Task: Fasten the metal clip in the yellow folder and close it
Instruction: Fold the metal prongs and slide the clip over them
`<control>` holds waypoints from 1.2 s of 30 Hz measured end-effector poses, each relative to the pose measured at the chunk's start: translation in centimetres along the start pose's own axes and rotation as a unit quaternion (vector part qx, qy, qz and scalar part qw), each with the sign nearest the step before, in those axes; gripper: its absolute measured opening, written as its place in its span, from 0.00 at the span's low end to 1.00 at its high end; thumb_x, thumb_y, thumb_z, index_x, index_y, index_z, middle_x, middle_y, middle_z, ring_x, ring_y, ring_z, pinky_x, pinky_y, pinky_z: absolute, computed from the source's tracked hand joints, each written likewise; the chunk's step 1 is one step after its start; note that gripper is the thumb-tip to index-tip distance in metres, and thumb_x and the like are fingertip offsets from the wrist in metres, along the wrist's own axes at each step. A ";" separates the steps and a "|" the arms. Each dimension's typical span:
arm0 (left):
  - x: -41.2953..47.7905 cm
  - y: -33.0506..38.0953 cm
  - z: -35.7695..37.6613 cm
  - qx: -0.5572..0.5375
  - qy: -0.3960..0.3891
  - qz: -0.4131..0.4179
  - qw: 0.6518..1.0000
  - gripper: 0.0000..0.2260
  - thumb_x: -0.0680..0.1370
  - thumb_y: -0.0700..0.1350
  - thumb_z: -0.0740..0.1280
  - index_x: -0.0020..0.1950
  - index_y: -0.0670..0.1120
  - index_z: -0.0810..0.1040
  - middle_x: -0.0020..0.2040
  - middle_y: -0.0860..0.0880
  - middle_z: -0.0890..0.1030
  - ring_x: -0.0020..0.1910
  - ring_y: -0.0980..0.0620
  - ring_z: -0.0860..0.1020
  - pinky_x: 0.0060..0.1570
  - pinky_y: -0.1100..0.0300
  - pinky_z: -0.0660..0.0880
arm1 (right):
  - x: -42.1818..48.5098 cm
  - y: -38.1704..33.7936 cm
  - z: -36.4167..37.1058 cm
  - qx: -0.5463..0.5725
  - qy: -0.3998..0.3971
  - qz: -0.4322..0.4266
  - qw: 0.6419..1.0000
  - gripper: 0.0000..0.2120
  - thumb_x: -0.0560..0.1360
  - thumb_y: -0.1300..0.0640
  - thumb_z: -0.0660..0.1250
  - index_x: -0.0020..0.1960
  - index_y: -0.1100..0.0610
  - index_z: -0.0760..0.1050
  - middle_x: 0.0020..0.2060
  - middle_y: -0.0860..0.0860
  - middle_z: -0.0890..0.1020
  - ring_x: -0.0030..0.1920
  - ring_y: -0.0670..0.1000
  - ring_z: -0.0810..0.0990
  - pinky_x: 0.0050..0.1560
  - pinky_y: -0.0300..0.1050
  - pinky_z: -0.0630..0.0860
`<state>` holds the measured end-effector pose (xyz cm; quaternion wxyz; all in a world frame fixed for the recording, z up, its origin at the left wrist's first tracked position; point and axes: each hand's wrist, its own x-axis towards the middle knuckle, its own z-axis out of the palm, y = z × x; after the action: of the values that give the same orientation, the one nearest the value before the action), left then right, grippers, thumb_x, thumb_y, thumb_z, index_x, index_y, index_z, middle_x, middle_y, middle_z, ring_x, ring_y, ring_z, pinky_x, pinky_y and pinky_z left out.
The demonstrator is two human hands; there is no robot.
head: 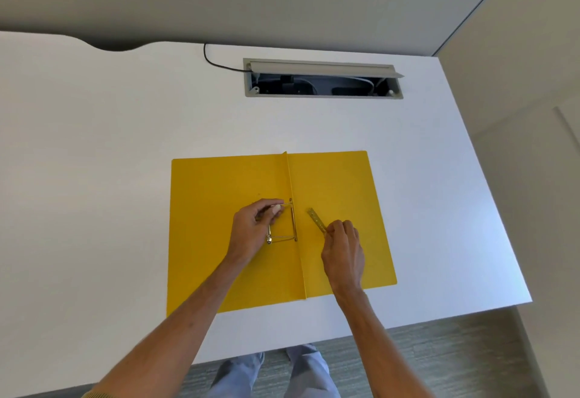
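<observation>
yellow folder open flat on white desk, both hands down on it at the metal clip.

left hand curled over the left page, thumb and forefinger pinched together on the upper prong of the clip just left of the raised spine fold; lower prong lying free across the page, small round fitting showing at its left end below the palm. right hand closed on the near end of a loose metal strip, strip slanting up-left over the right page, clear of the spine. clip's left bar mostly hidden under left fingers; holes in the strip too blurred to count. forearms cut off at bottom edge.
</observation>
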<state>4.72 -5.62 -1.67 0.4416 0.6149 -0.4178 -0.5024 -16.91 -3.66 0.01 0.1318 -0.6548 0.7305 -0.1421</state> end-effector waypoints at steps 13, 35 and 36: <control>-0.6 1.2 1.2 0.180 0.102 0.119 0.971 0.18 0.87 0.46 0.70 0.77 0.49 0.79 0.69 0.50 0.82 0.62 0.54 0.82 0.59 0.57 0.84 | 1.4 0.6 -0.6 0.009 -0.067 0.007 0.998 0.05 0.80 0.61 0.70 0.55 0.60 0.80 0.53 0.55 0.82 0.54 0.58 0.80 0.45 0.55 0.79; 1.0 2.9 7.5 0.508 -0.021 0.112 0.854 0.12 0.82 0.42 0.71 0.65 0.46 0.85 0.62 0.47 0.84 0.72 0.41 0.75 0.69 0.45 0.73 | -2.3 2.9 -0.9 0.108 0.001 0.059 0.992 0.05 0.79 0.68 0.74 0.50 0.59 0.85 0.45 0.50 0.82 0.39 0.53 0.82 0.35 0.51 0.80; 1.0 3.0 7.6 0.489 -0.011 0.108 0.866 0.10 0.83 0.45 0.72 0.64 0.46 0.85 0.61 0.48 0.84 0.71 0.42 0.75 0.68 0.45 0.72 | -2.3 3.0 -0.9 0.111 -0.001 0.058 0.992 0.05 0.79 0.67 0.75 0.50 0.59 0.85 0.45 0.50 0.82 0.38 0.53 0.81 0.35 0.51 0.80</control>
<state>-2.80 -8.32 0.12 0.1313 0.6975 -0.6784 -0.1897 -19.76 -1.06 -0.28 0.2123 -0.5925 0.7471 -0.2138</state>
